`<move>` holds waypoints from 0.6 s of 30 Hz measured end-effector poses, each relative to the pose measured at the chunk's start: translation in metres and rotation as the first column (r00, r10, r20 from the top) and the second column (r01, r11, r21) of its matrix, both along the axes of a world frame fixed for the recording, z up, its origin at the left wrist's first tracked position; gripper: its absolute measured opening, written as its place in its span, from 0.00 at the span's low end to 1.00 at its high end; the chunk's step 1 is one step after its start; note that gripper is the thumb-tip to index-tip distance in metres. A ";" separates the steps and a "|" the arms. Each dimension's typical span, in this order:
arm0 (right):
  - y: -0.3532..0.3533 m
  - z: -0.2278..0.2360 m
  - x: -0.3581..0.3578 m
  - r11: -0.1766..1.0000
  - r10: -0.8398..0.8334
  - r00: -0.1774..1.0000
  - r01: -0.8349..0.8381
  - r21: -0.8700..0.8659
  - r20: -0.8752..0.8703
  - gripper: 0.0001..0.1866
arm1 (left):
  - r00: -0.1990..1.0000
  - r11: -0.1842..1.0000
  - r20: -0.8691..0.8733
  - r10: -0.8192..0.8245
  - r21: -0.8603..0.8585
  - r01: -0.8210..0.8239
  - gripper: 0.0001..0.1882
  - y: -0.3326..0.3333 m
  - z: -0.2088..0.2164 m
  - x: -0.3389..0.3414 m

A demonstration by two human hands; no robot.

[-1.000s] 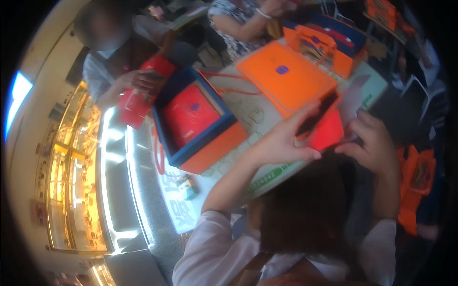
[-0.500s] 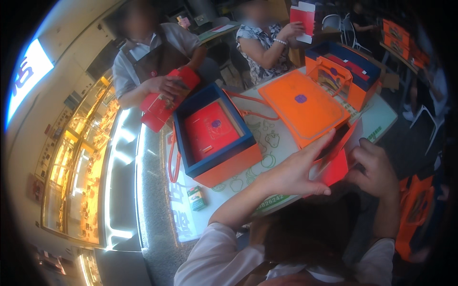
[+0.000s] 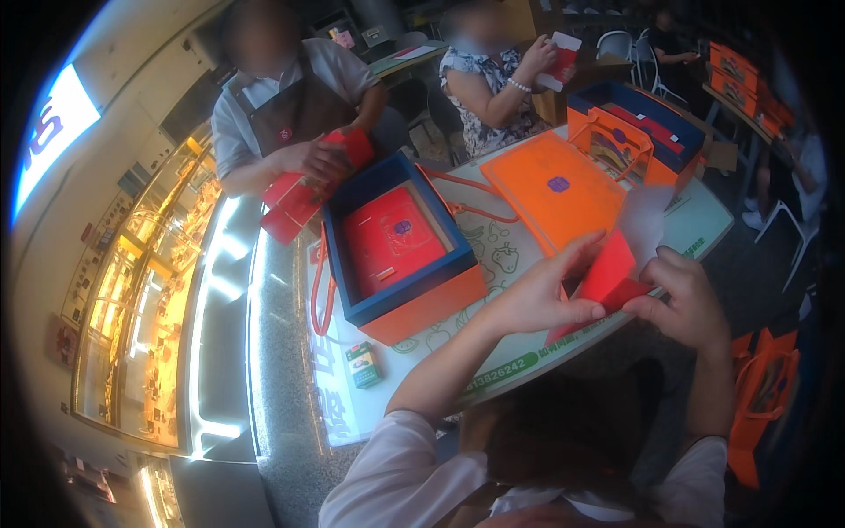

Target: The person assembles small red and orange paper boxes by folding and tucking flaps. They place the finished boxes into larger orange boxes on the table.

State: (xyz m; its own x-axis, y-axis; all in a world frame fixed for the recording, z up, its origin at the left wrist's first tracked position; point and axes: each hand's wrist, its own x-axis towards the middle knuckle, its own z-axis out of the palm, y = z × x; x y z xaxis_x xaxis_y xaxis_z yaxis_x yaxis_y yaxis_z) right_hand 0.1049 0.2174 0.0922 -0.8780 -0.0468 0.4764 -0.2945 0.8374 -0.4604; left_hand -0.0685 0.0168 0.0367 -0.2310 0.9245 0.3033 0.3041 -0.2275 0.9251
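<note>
Between my hands, at the near right edge of the table, is a partly folded red carton (image 3: 610, 271) with a white inner flap raised at its far end. My left hand (image 3: 547, 290) grips its left side, thumb in front and fingers behind. My right hand (image 3: 682, 304) pinches its right edge with thumb and bent fingers. Just beyond lies a flat orange lid (image 3: 554, 189) with a purple emblem. To the left stands an open orange box with a dark blue rim (image 3: 455, 258), and a red box (image 3: 394, 233) with a purple emblem sits inside it.
A small green box (image 3: 363, 365) lies on the table's left. Another orange box (image 3: 682, 172) stands at the far right. Across the table, one person holds red cartons (image 3: 295, 207) and another a red-and-white carton (image 3: 561, 62). Orange bags (image 3: 761, 396) are low on the right.
The carton in my hands has turned, and its white inner flap now stands up in view. Across the table, the other person's red-and-white carton has moved lower and tilted.
</note>
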 end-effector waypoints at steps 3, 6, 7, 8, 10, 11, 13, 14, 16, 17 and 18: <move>0.000 0.006 0.001 0.998 0.006 0.996 -0.011 0.054 0.086 0.20 | 0.998 0.999 0.055 0.039 0.021 -0.040 0.57 -0.002 0.001 -0.003; 0.009 0.000 -0.004 0.999 -0.021 1.000 0.021 0.031 0.008 0.19 | 0.993 0.993 -0.069 0.100 0.074 -0.095 0.59 0.003 0.002 -0.006; 0.011 -0.002 -0.004 0.999 -0.010 1.000 0.010 0.047 -0.015 0.19 | 0.985 0.990 -0.128 0.117 0.089 -0.106 0.60 0.005 -0.002 -0.003; 0.012 0.001 -0.008 0.998 -0.001 0.999 0.003 0.062 -0.037 0.18 | 0.981 0.989 -0.136 0.136 0.080 -0.126 0.61 0.004 -0.002 -0.003; 0.013 0.002 -0.007 0.995 0.028 0.999 -0.023 0.101 -0.039 0.18 | 0.987 0.992 -0.102 0.121 0.060 -0.115 0.64 -0.003 0.001 0.003; 0.013 0.002 -0.007 0.991 0.067 0.997 -0.063 0.120 -0.035 0.18 | 0.995 0.995 -0.048 0.088 0.060 -0.085 0.66 -0.004 0.002 0.005; 0.006 0.007 -0.003 0.984 0.083 0.997 -0.082 0.155 0.003 0.19 | 0.999 0.997 -0.015 0.039 0.067 -0.038 0.68 -0.004 -0.004 0.001; 0.006 0.005 -0.001 0.981 0.095 0.995 -0.094 0.168 0.006 0.19 | 0.999 0.997 -0.043 0.027 0.073 -0.024 0.68 -0.003 -0.008 -0.003; 0.011 0.001 -0.003 0.988 0.103 0.995 -0.101 0.113 -0.012 0.19 | 1.000 0.999 -0.027 0.006 0.054 -0.004 0.67 0.004 -0.007 -0.004; 0.014 -0.002 -0.003 0.990 0.111 0.994 -0.108 0.086 -0.022 0.19 | 0.999 1.000 0.032 -0.011 0.025 0.010 0.66 0.007 -0.004 -0.001; 0.017 -0.004 -0.006 0.992 0.110 0.994 -0.108 0.063 -0.026 0.19 | 0.996 1.000 0.083 -0.017 -0.001 0.017 0.66 0.009 -0.001 0.000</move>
State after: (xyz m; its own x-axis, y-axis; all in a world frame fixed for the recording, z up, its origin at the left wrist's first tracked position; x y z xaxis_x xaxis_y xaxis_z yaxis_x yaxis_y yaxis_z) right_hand 0.0993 0.2341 0.0880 -0.8520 -0.1710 0.4949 -0.3979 0.8259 -0.3995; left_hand -0.0682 0.0255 0.0356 -0.2394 0.9290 0.2823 0.2225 -0.2305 0.9473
